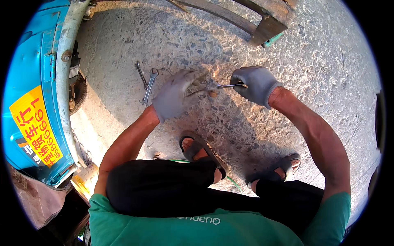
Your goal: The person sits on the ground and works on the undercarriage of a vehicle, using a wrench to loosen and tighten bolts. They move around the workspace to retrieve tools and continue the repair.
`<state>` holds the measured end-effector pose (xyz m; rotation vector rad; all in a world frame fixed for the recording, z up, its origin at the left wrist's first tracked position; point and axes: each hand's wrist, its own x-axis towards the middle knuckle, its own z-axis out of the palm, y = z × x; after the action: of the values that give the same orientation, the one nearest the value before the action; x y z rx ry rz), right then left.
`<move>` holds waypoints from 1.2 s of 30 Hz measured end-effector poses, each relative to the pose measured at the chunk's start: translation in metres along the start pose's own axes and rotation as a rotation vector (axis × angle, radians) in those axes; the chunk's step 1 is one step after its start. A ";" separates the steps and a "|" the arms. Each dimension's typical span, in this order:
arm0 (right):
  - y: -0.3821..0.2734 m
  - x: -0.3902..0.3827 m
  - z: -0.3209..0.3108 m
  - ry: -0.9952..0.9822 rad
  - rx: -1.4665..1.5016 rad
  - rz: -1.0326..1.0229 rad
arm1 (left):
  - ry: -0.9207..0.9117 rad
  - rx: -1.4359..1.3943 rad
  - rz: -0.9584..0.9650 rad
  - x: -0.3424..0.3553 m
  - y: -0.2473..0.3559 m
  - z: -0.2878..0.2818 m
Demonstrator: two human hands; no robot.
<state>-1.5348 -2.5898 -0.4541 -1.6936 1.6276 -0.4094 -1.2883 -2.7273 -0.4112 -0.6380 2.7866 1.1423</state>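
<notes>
Both of my hands wear grey gloves and hover low over rough concrete. My right hand is closed round a slim metal wrench, whose shiny end points left toward my other hand. My left hand has its fingers stretched out and apart, slightly blurred, with nothing visible in them. A small brown lump shows on the ground just below the wrench's tip. Left of my left hand lie a silver open-ended wrench and a darker, thin metal tool, one crossing close to the other.
A blue vehicle body with a yellow sticker and a grey pipe stands at left, a tyre beside it. Rusty metal framework juts in at the top. A yellow-white bucket sits lower left; a green cord runs by my sandalled feet.
</notes>
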 end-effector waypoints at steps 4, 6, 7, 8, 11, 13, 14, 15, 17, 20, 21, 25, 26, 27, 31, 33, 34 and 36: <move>-0.046 0.021 -0.006 -0.077 0.132 0.011 | -0.246 0.037 -0.131 0.009 0.013 0.002; -0.034 0.020 -0.005 0.071 0.312 0.007 | -0.354 -0.120 -0.346 0.011 0.011 -0.009; -0.026 0.018 -0.005 0.146 0.401 0.003 | -0.328 -0.205 -0.428 0.008 0.010 -0.022; -0.019 0.015 -0.015 0.247 0.511 0.045 | -0.304 -0.292 -0.517 0.003 0.006 -0.032; 0.037 0.000 -0.036 0.293 0.238 0.180 | 0.004 -0.649 -0.655 -0.014 -0.029 -0.040; 0.059 -0.003 -0.033 0.431 0.004 0.010 | 0.110 -0.664 -0.665 -0.033 -0.049 -0.058; 0.057 -0.004 -0.038 0.482 0.002 0.049 | 0.162 -0.676 -0.661 -0.041 -0.059 -0.065; 0.067 -0.004 -0.036 0.584 -0.100 0.062 | 0.225 -0.716 -0.629 -0.050 -0.070 -0.070; 0.117 -0.003 -0.035 0.756 -0.299 0.110 | 0.389 -0.813 -0.588 -0.054 -0.079 -0.079; 0.150 -0.003 -0.038 0.795 -0.357 0.318 | 0.518 -0.901 -0.415 -0.052 -0.095 -0.107; 0.155 0.000 -0.037 0.832 -0.428 0.349 | 0.556 -0.848 -0.365 -0.051 -0.102 -0.122; 0.187 0.001 -0.016 0.782 -0.623 0.425 | 0.874 -0.268 -0.453 -0.041 -0.115 -0.163; 0.188 -0.002 -0.016 0.755 -0.671 0.444 | 0.916 -0.182 -0.453 -0.034 -0.125 -0.174; 0.192 -0.001 -0.014 0.737 -0.695 0.457 | 0.963 -0.146 -0.419 -0.035 -0.140 -0.187; 0.213 -0.001 -0.003 0.680 -0.780 0.510 | 0.974 0.223 -0.551 0.000 -0.133 -0.224; 0.213 0.000 -0.002 0.650 -0.786 0.539 | 0.948 0.352 -0.673 0.000 -0.140 -0.244; 0.208 0.000 -0.006 0.640 -0.747 0.545 | 0.957 0.375 -0.657 0.004 -0.139 -0.245; 0.200 0.001 -0.012 0.620 -0.665 0.558 | 0.977 0.426 -0.630 0.008 -0.137 -0.245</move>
<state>-1.6865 -2.5786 -0.5840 -1.5098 2.8350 -0.1058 -1.2176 -2.9853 -0.3255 -2.2346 2.8486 0.0641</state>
